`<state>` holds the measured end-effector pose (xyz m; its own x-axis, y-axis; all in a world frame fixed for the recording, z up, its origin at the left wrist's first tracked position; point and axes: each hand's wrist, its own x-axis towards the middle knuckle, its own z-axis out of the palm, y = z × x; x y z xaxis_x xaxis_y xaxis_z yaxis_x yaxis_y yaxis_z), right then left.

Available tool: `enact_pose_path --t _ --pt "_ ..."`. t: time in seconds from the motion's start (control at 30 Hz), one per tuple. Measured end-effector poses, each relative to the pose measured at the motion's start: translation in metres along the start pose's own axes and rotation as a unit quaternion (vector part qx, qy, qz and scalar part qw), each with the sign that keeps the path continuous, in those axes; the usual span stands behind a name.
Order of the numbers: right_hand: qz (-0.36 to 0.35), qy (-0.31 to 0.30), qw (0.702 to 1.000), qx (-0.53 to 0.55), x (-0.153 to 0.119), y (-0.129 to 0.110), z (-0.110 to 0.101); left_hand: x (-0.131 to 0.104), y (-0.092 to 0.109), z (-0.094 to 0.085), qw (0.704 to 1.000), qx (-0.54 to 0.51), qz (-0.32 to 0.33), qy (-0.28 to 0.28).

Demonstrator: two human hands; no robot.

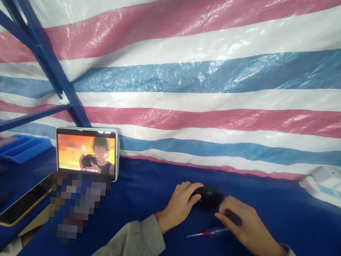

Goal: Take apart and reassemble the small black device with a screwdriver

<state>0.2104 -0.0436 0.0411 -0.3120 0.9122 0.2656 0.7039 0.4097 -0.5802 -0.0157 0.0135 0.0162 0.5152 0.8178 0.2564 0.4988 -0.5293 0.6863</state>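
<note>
One smooth, rounded black object (211, 197) rests on the blue table (141, 193), its outline blurred; the left hand (179, 203) has its grip clamped on one end. The right hand (247, 226) curls beside it, whether holding anything I cannot tell, near one red-collared screwdriver (206, 233). One tablet (86, 152) shows a caption too small to read.
</note>
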Motion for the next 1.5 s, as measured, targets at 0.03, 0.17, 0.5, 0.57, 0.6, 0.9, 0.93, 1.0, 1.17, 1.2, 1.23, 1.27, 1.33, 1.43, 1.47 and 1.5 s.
enact_pose_path --t 0.03,0.17,0.5,0.57,0.6,0.9,0.93,1.0,1.17,1.2,1.23,1.27,1.33,1.43,1.47,1.5 --pt "-0.011 0.055 0.998 -0.011 0.0 0.004 0.002 0.0 0.0 0.0 1.0 0.008 0.003 -0.005" --pt "-0.004 0.109 0.99 -0.086 -0.001 0.021 0.014 0.0 -0.002 0.001 0.999 0.035 0.015 -0.024" --pt "0.048 0.055 0.995 -0.061 -0.001 0.03 0.025 -0.001 0.001 0.0 0.998 0.05 0.032 -0.027" --pt "0.055 0.049 0.996 -0.054 -0.001 0.028 0.025 -0.001 0.004 -0.002 0.999 0.036 0.034 -0.014" --pt "0.059 0.045 0.996 -0.05 0.0 0.027 0.025 -0.002 0.005 -0.003 0.999 0.03 0.038 -0.011" --pt "0.066 0.051 0.996 -0.043 0.0 0.024 0.026 -0.001 0.001 0.003 0.994 0.047 0.09 0.031" --pt "0.064 0.053 0.996 -0.043 0.0 0.024 0.026 -0.001 0.001 0.003 0.994 0.049 0.094 0.032" --pt "0.058 0.057 0.996 -0.045 0.0 0.024 0.026 -0.001 0.0 0.004 0.993 0.046 0.104 0.038" --pt "0.056 0.059 0.995 -0.051 0.001 0.023 0.026 -0.002 -0.002 0.006 0.99 0.029 0.12 0.065" --pt "0.056 0.059 0.995 -0.05 0.001 0.023 0.026 -0.002 -0.002 0.006 0.99 0.028 0.122 0.067" --pt "0.055 0.06 0.995 -0.05 0.001 0.023 0.026 -0.002 -0.002 0.006 0.99 0.028 0.123 0.069" --pt "0.055 0.061 0.995 -0.05 0.0 0.023 0.026 -0.002 -0.002 0.006 0.989 0.028 0.124 0.07" --pt "0.056 0.059 0.995 -0.051 0.0 0.023 0.026 -0.002 -0.001 0.005 0.989 0.03 0.126 0.07" --pt "0.056 0.057 0.995 -0.055 0.0 0.024 0.027 -0.002 -0.001 0.005 0.989 0.029 0.125 0.069" --pt "0.055 0.059 0.995 -0.057 0.0 0.025 0.027 -0.002 -0.001 0.005 0.989 0.026 0.124 0.07" --pt "0.053 0.061 0.995 -0.058 0.0 0.025 0.028 -0.002 -0.002 0.005 0.989 0.022 0.124 0.071"
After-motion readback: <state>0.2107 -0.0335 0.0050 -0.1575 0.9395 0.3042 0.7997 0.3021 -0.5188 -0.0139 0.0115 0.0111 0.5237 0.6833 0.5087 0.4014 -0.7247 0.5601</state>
